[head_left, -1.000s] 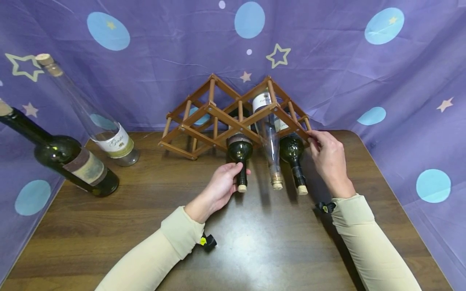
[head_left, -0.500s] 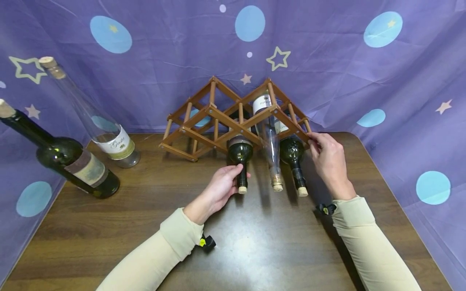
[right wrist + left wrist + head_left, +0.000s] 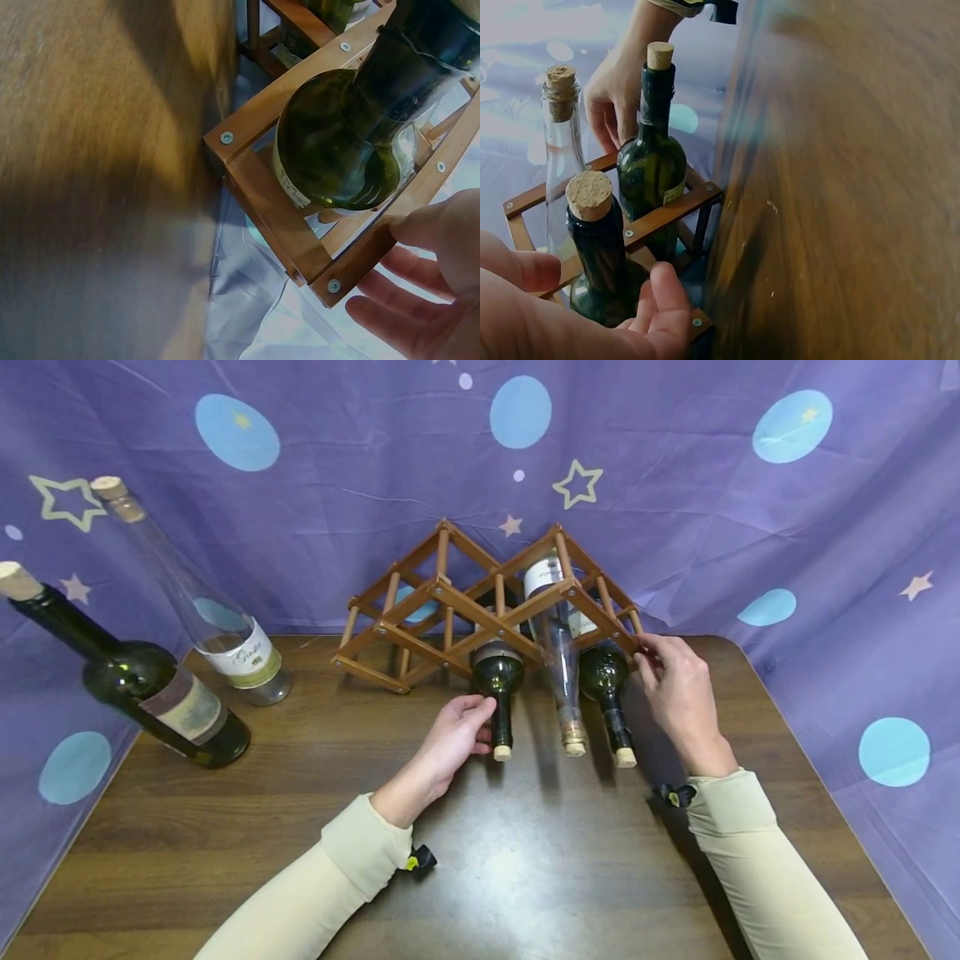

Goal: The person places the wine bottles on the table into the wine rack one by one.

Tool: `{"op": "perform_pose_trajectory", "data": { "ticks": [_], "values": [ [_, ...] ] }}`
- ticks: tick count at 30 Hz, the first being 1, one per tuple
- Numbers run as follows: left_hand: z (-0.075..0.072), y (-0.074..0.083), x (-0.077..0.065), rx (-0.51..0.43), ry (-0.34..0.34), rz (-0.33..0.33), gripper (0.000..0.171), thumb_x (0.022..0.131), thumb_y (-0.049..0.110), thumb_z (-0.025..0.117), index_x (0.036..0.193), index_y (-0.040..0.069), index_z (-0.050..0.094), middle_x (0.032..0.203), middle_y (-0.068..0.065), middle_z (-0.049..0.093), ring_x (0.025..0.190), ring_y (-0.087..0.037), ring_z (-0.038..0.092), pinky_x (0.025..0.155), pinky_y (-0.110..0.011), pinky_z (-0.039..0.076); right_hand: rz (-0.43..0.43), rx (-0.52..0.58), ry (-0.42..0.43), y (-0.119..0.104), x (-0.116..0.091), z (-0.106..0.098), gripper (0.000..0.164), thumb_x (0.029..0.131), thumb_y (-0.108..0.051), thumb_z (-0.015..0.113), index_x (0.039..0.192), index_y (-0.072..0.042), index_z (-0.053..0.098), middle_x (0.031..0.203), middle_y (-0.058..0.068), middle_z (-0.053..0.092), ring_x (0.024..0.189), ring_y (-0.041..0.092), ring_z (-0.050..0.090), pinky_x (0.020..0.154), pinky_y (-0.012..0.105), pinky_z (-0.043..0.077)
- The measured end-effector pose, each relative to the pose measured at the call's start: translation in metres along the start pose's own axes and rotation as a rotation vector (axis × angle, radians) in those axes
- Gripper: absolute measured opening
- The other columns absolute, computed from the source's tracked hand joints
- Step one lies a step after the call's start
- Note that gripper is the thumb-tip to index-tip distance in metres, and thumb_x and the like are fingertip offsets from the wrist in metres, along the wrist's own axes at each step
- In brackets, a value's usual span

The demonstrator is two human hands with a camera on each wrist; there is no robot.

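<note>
A wooden wine rack (image 3: pixel 471 608) stands against the backdrop with three corked bottles lying in it, necks toward me. My left hand (image 3: pixel 448 739) is beside the neck of the left green wine bottle (image 3: pixel 498 675). In the left wrist view its thumb and fingers (image 3: pixel 669 300) are spread loosely about that neck, not wrapped round it. The clear bottle (image 3: pixel 561 672) lies in the middle, and another green bottle (image 3: pixel 604 672) lies on the right. My right hand (image 3: pixel 678 689) pinches the right end of the rack, its thumb on the wooden slat (image 3: pixel 360 262).
On the left of the brown table (image 3: pixel 247 860) a dark green wine bottle (image 3: pixel 168 693) and a tall clear bottle (image 3: pixel 238 652) stand upright, both corked. A purple cloth (image 3: pixel 360 452) with stars and dots hangs behind and around the table.
My left hand's fingers have come off the far side of the green bottle's neck, and the hand has shifted slightly left. My right hand keeps its place on the rack.
</note>
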State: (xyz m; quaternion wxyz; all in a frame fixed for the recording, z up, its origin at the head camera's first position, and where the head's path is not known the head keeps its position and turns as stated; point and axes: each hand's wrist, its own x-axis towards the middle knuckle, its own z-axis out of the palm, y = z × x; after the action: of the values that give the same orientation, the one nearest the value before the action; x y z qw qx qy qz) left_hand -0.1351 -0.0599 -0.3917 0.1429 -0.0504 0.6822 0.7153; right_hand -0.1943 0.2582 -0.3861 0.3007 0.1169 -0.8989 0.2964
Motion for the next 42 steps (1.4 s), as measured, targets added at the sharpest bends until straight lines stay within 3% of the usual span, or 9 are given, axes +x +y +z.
{"op": "perform_pose_trajectory", "data": {
  "ticks": [4,9,12,16,24,30,38,42],
  "values": [
    [-0.003,0.001,-0.003,0.066,0.039,0.025,0.051,0.11,0.023,0.057,0.148,-0.009,0.045,0.133,-0.026,0.063,0.093,-0.026,0.063,0.08,-0.034,0.056,-0.005,-0.005,0.009,-0.001,-0.001,-0.002,0.029,0.097,0.001,0.073,0.126,0.003,0.074,0.115,0.022,0.072,0.101,0.038,0.071,0.089,0.053,0.058],
    [-0.01,0.002,-0.006,0.126,0.078,0.073,0.053,0.108,0.024,0.061,0.15,-0.006,0.046,0.133,-0.025,0.061,0.107,-0.037,0.063,0.092,-0.046,0.055,-0.022,-0.004,0.023,-0.005,0.0,-0.006,0.03,0.096,0.001,0.076,0.126,0.003,0.074,0.115,0.021,0.072,0.104,0.039,0.069,0.09,0.054,0.055],
    [-0.016,0.003,-0.008,0.209,0.11,0.136,0.055,0.108,0.025,0.062,0.15,-0.006,0.046,0.131,-0.023,0.062,0.114,-0.038,0.062,0.098,-0.05,0.052,-0.035,0.002,0.032,-0.008,0.0,-0.009,0.031,0.095,0.001,0.076,0.126,0.003,0.074,0.115,0.021,0.072,0.104,0.04,0.069,0.09,0.054,0.054],
    [-0.025,0.004,-0.01,0.342,0.152,0.216,0.058,0.107,0.027,0.063,0.152,-0.005,0.045,0.132,-0.021,0.063,0.118,-0.035,0.062,0.1,-0.05,0.05,-0.055,0.013,0.046,-0.013,0.0,-0.013,0.033,0.093,0.001,0.078,0.126,0.002,0.074,0.114,0.021,0.072,0.103,0.039,0.068,0.09,0.053,0.053],
    [-0.044,0.005,-0.017,0.492,0.185,0.325,0.06,0.106,0.027,0.065,0.154,-0.001,0.044,0.14,-0.022,0.057,0.121,-0.035,0.059,0.102,-0.049,0.052,-0.079,0.022,0.045,-0.024,-0.004,-0.021,0.038,0.092,-0.001,0.08,0.13,-0.002,0.073,0.119,0.019,0.072,0.107,0.038,0.067,0.093,0.053,0.052],
    [-0.056,0.004,-0.024,0.61,0.238,0.451,0.062,0.104,0.026,0.069,0.153,-0.002,0.044,0.137,-0.021,0.056,0.122,-0.039,0.055,0.104,-0.049,0.048,-0.095,0.017,0.036,-0.034,-0.007,-0.028,0.04,0.093,-0.003,0.08,0.132,-0.002,0.072,0.123,0.018,0.071,0.111,0.039,0.066,0.096,0.054,0.051],
    [-0.076,0.003,-0.035,0.79,0.386,0.677,0.064,0.1,0.023,0.075,0.151,-0.003,0.048,0.135,-0.021,0.056,0.127,-0.04,0.051,0.107,-0.051,0.042,-0.116,-0.002,0.008,-0.042,-0.014,-0.034,0.046,0.092,-0.004,0.081,0.136,-0.002,0.069,0.127,0.02,0.069,0.118,0.04,0.062,0.103,0.054,0.047],
    [-0.084,0.001,-0.039,0.843,0.431,0.738,0.065,0.098,0.023,0.077,0.15,-0.002,0.049,0.137,-0.021,0.056,0.127,-0.041,0.05,0.107,-0.052,0.042,-0.131,-0.009,-0.004,-0.044,-0.018,-0.037,0.049,0.091,-0.004,0.083,0.138,-0.001,0.067,0.129,0.02,0.068,0.122,0.04,0.061,0.106,0.054,0.046]
  ]
}}
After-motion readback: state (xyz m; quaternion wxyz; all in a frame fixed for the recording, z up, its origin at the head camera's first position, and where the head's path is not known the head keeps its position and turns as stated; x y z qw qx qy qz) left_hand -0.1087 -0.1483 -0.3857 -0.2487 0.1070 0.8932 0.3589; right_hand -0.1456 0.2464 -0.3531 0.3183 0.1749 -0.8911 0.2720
